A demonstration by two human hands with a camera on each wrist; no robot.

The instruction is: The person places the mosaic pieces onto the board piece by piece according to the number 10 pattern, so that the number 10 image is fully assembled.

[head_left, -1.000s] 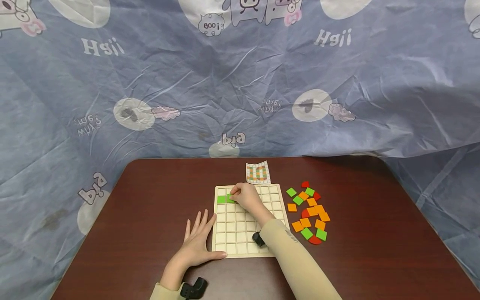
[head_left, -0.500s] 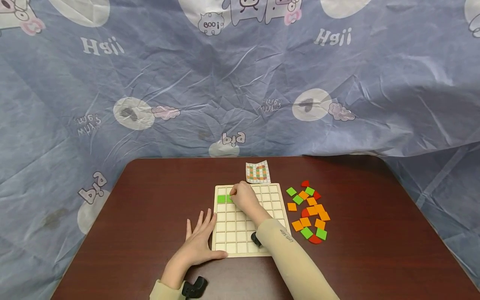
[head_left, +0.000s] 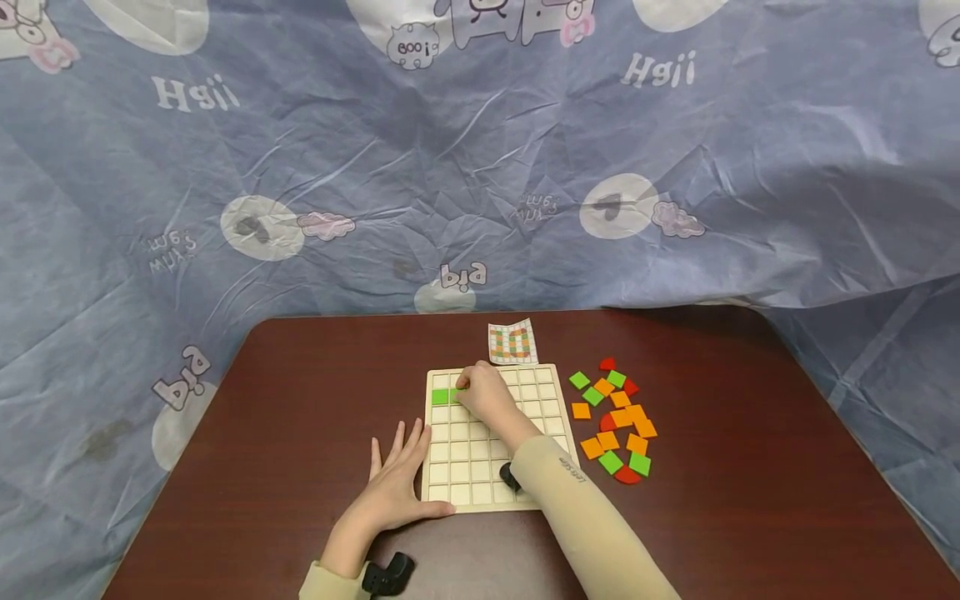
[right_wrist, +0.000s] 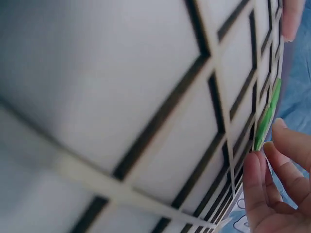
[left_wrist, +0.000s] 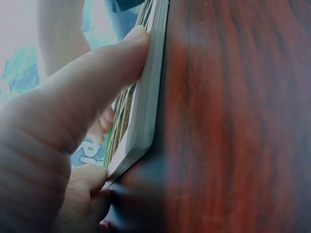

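Note:
A pale gridded board point(head_left: 460, 473) lies on the dark wooden table. One green square tile point(head_left: 440, 397) sits in a cell near the board's upper left. Beside it, my right hand point(head_left: 491, 400) pinches a second green square tile point(head_left: 453, 396) at the neighbouring cell; fingers partly cover that tile. In the right wrist view, the fingertips touch the near end of the green strip point(right_wrist: 265, 126). My left hand point(head_left: 393, 492) has its fingers spread along the board's left side. Its thumb rests on the board's near edge point(left_wrist: 143, 121) in the left wrist view.
A small printed pattern card point(head_left: 513, 342) lies behind the board. Right of the board are scattered orange squares point(head_left: 581, 411), green squares point(head_left: 611, 462) and red rounded pieces point(head_left: 628, 475), several of each. A blue patterned cloth point(head_left: 420, 167) hangs behind the table.
The head view has shifted slightly. My right forearm has moved a little to the left, while the fingers stay at the second green tile. My left hand keeps its place on the board.

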